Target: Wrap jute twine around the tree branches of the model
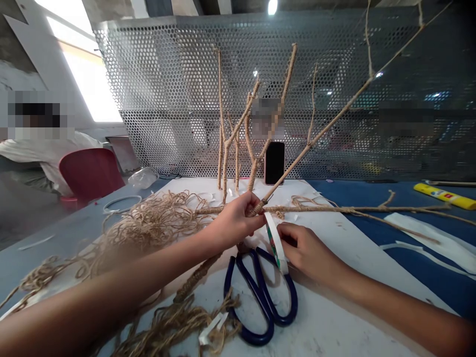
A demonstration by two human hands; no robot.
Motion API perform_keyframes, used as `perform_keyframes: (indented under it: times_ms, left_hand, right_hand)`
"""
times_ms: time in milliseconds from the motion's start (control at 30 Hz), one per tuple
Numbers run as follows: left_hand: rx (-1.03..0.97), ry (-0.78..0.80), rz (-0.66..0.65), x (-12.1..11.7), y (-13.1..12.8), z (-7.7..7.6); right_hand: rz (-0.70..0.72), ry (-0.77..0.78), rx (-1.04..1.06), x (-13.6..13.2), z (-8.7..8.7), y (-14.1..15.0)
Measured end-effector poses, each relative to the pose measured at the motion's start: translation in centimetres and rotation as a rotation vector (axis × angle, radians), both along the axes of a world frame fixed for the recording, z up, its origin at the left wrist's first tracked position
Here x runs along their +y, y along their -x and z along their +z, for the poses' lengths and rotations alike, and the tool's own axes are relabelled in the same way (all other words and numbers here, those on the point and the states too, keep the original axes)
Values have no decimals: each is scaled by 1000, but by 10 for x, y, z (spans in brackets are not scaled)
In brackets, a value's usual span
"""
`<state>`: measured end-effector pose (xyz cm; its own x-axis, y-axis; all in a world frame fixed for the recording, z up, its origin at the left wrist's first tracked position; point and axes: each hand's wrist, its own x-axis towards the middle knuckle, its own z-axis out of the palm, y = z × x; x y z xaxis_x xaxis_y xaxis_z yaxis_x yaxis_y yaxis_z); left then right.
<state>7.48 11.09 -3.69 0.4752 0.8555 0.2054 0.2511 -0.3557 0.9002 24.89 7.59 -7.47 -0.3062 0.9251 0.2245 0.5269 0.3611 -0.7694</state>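
Note:
My left hand (238, 218) is closed round a long forked branch (307, 147) near its twine-wrapped lower part; the branch slants up to the right. A narrow roll of white tape (277, 243), seen nearly edge-on, is in the closed fingers of my right hand (303, 245), close beside the branch. Scissors with dark blue loop handles (260, 297) lie below my hands, their blades hidden. Loose jute twine (148, 223) is heaped to the left, and more strands (178, 322) lie near the front. Behind my hands, a twine-wrapped stick (316, 209) lies across the white board.
Several twine-wrapped branches (225, 158) stand upright at the back, before a perforated metal screen (167, 99). A phone (274, 163) leans there. A yellow tube (444, 196) and white strips (424, 250) lie at right. A person (48, 153) sits at far left by a red chair (91, 171).

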Motion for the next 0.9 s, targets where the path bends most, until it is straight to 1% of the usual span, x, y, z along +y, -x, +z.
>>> perform_keyframes:
  times_ms: [100, 233, 333, 467, 533, 600, 733, 900]
  left_hand:
    - [-20, -1, 2, 1, 0, -1]
    - [-29, -3, 6, 1, -1, -2]
    - [8, -24, 16, 2, -1, -1]
    - [52, -114, 60, 3, -1, -3]
    - [87, -158, 83, 4, -1, -4]
    - [116, -187, 98, 3, 0, -4]
    - [151, -223, 103, 2, 0, -2]
    - [198, -257, 113, 1, -1, -1]
  right_hand:
    - [-15, -19, 21, -1, 2, 1]
    - [-90, -84, 77, -6, 6, 1]
    - [-119, -243, 138, -12, 8, -1]
    - [-25, -537, 148, -20, 7, -2]
    - [5, -614, 138, -21, 6, -2]
    - [14, -603, 147, -20, 5, -3]
    - [46, -504, 172, -18, 5, -3]
    - [52, -487, 132, -18, 5, -3]
